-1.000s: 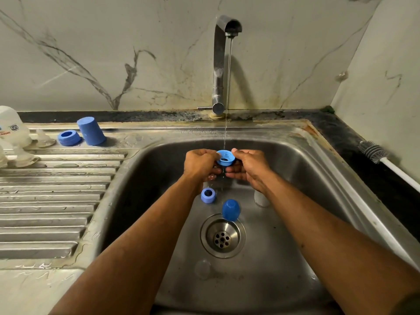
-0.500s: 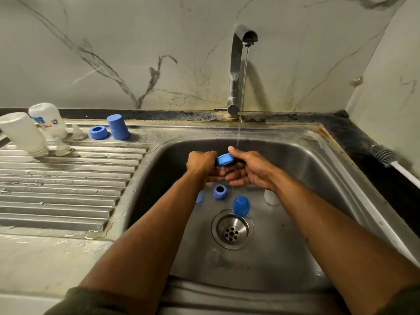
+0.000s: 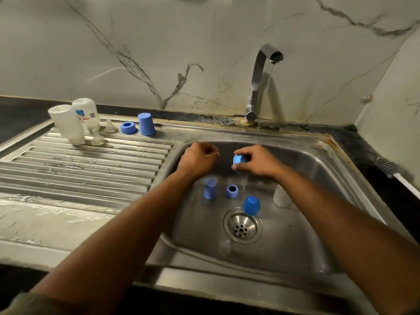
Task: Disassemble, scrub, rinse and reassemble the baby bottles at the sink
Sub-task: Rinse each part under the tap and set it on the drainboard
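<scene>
My right hand [image 3: 256,163] pinches a blue bottle ring [image 3: 239,159] over the sink basin [image 3: 318,178], and water drips from it. My left hand [image 3: 196,161] hovers just to the left with curled fingers and holds nothing. On the basin floor stand a blue cap [image 3: 210,189], a second blue ring [image 3: 232,191], a darker blue cap [image 3: 251,205] and a white bottle [image 3: 281,196], partly hidden by my right forearm. On the drainboard [image 3: 79,169] stand two upturned bottles [image 3: 68,123], clear nipples [image 3: 98,136], a blue ring [image 3: 128,128] and a blue cap [image 3: 146,124].
The tap [image 3: 261,83] runs a thin stream down near the sink's back rim. The drain [image 3: 242,227] lies at the basin's middle, with a clear nipple [image 3: 224,247] in front of it. A bottle brush [image 3: 392,170] lies on the dark counter at the right.
My left hand has let go of the blue ring and moved left. My right hand alone now holds the ring, away from the stream. The view has shifted left.
</scene>
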